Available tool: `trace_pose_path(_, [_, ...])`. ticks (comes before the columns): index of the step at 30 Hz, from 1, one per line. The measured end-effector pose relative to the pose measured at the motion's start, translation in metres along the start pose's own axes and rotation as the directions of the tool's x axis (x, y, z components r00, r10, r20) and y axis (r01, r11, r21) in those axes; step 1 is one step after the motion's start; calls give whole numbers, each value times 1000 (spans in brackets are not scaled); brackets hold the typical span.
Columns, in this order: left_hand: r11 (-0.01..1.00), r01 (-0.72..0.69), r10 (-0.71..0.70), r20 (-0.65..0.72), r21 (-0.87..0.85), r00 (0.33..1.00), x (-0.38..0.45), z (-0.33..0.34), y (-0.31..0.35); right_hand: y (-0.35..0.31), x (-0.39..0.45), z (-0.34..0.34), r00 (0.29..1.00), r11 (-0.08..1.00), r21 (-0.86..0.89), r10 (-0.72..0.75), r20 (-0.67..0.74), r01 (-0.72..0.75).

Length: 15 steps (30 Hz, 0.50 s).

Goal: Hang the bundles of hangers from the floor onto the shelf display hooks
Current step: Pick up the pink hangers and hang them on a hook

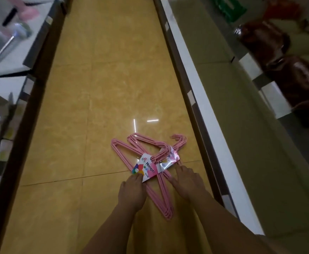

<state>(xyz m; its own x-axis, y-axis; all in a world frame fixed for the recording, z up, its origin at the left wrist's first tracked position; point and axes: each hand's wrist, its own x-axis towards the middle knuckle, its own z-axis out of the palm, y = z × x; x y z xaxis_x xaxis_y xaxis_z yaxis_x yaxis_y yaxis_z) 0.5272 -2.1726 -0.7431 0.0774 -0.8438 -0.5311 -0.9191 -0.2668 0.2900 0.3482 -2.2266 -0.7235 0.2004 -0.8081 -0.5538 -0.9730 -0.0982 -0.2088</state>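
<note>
Two pink hanger bundles (pixel 150 162) overlap on the floor (pixel 95 88); our left hand (pixel 131 191) and right hand (pixel 184 180) touch them, grip indeterminate; we should separate them, lifting hooks at one o'clock first.

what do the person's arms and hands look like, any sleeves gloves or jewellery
Both forearms are bare right down to the bottom of the picture, with no sleeves in view. The left hand and right hand wear no gloves. No watch, bracelet or ring shows.
</note>
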Motion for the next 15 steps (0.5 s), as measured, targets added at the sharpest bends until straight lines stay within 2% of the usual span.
trace_pose_path(10, [977, -103, 109, 22, -186, 994, 65, 89, -9, 11, 78, 113, 991, 995, -93, 38, 124, -27])
trace_pose_path(12, [973, -106, 113, 19, -204, 993, 69, 96, -12, 7, 84, 123, 993, 994, -99, 49, 108, -38])
trace_pose_path(15, [971, -73, 84, 37, -229, 996, 74, 106, -17, -3, 88, 130, 996, 996, 0, 91, 16, -91])
